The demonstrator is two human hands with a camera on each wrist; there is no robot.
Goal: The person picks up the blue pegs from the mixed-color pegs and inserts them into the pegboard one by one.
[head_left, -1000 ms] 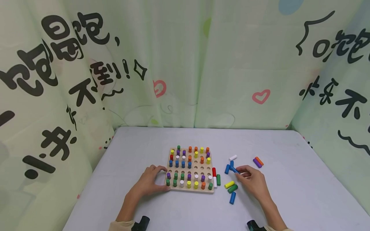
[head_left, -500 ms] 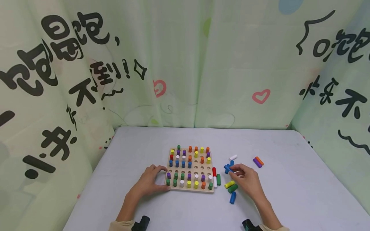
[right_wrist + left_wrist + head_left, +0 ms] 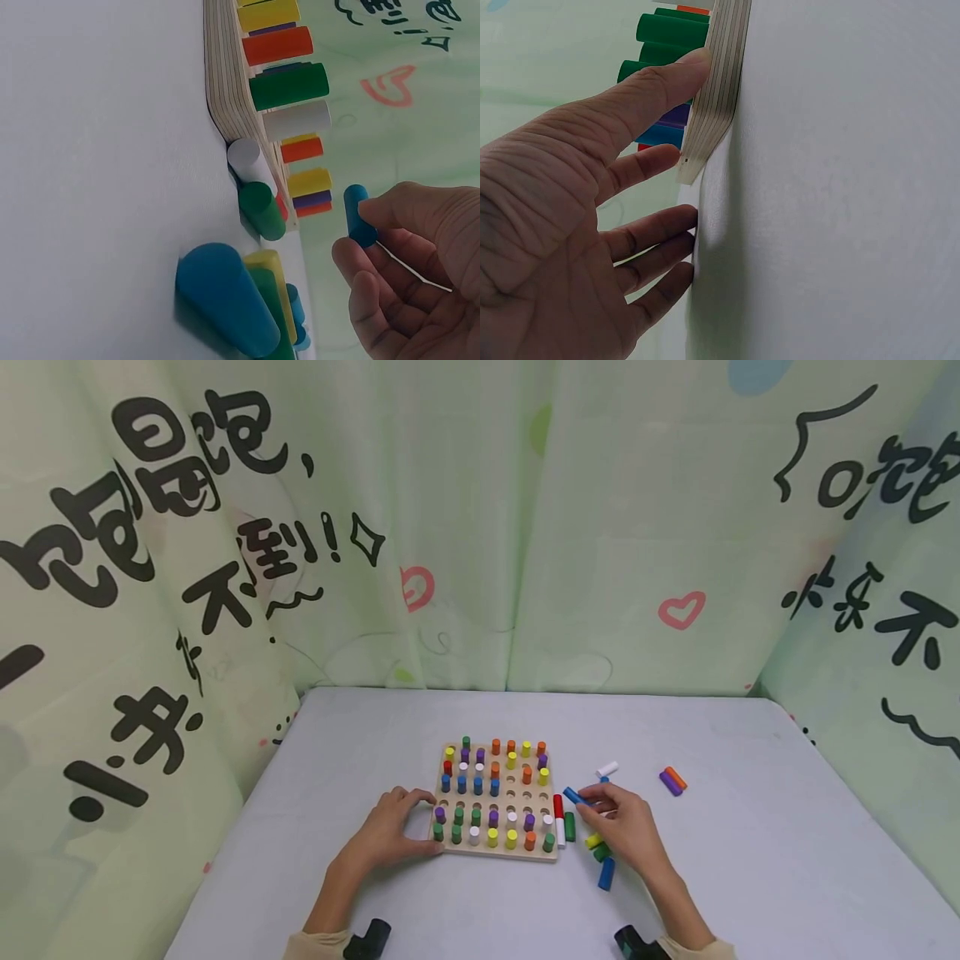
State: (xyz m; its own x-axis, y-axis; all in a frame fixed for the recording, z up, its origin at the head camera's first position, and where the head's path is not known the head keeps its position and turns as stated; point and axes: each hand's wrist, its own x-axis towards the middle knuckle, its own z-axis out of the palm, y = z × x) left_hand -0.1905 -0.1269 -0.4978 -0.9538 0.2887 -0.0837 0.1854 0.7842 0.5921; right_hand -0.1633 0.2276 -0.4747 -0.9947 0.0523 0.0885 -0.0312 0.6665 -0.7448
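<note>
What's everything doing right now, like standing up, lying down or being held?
Square wooden pegboard, lying flat, partly filled
Coloured cylindrical pegs in the pegboard, standing upright
Blue cylindrical peg in the right hand, pinched
Left hand, touching the pegboard's edge
Loose cylindrical pegs right of the pegboard, lying down, some partly hidden
Pale green printed curtain, hanging

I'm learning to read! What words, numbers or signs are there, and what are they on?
"不到!": curtain, left side.
"不": curtain, right side.
Other curtain characters: too folded or cut off to read surely.
Pegs and board: no writing that I can see.
</note>
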